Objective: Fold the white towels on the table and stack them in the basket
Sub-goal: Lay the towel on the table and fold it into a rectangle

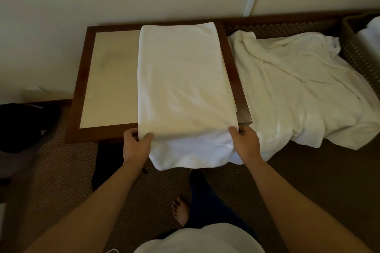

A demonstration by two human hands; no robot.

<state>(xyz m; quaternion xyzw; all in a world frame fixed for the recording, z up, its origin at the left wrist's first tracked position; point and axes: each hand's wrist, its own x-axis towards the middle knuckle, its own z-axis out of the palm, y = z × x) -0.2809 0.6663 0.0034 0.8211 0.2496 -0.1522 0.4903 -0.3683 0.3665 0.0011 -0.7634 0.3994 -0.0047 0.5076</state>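
Note:
A white towel (185,80) lies lengthwise on the wood-framed table (82,80), folded over, with its lower layer hanging off the near edge. My left hand (136,141) pinches the near left corner of the upper layer. My right hand (245,139) grips the near right corner. A second white towel (304,88) lies crumpled to the right of the table. At the far right stands a woven basket (353,51) with white cloth (370,36) inside it.
The table's pale top (109,80) shows on the left half. A dark bag (22,125) sits on the patterned carpet at the left. My bare foot (181,211) is on the carpet below the towel. A wall runs behind the table.

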